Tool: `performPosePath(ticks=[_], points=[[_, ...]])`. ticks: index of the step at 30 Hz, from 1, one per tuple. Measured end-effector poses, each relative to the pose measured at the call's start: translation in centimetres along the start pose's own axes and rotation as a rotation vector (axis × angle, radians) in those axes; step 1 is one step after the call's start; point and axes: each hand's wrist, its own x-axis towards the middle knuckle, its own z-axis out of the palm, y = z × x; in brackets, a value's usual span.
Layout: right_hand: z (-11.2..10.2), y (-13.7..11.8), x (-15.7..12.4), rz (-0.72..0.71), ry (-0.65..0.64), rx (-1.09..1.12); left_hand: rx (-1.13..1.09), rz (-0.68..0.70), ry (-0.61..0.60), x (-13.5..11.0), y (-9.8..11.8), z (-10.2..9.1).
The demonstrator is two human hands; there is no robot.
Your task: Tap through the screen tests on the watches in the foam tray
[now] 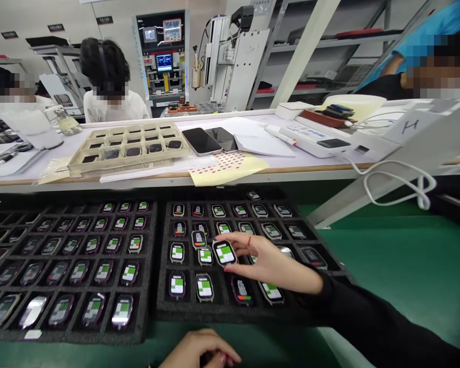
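My right hand (260,260) is closed on a smartwatch case (225,253), gripping its edges between thumb and fingers. A white and green checker pattern lights its screen. The watch is just above the right black foam tray (224,291), among several other watches in compartments. Close by its left side, another watch (199,239) with white text on a dark screen overlaps the neighbouring compartments. Near the bottom edge, my left hand (195,350) is in front of the tray with its fingers curled in; no object shows in it, and the frame cuts off its lower part.
A second foam tray (147,306) of watches lies to the left. On the shelf above are a beige compartment tray (138,158), phones (201,141), papers and a white device (314,143). A cable (396,179) hangs beside a slanted post. Several people are beyond.
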Motion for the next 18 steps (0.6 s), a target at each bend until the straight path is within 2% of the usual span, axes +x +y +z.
performPosePath(ticks=[1,3,5,7,12,18], points=[[0.6,-0.3,-0.9,-0.026,0.012,-0.029,-0.113,-0.067,0.034,0.2,1.3,-0.7],[1.9,-0.7,-2.4,-0.086,0.061,-0.108,-0.294,-0.104,0.175,0.7,3.5,-1.6],[3.1,-0.8,-3.4,-0.128,0.115,-0.166,-0.364,-0.095,0.336,1.6,5.1,-1.9],[4.1,-0.8,-4.0,-0.151,0.144,-0.157,-0.384,-0.091,0.426,2.7,6.0,-1.9],[5.0,-0.8,-4.9,-0.147,0.038,0.032,-0.424,-0.114,0.504,4.4,6.7,-1.5],[4.5,0.1,-6.1,-0.136,0.068,-0.033,-0.46,-0.225,0.51,4.6,6.7,-0.7]])
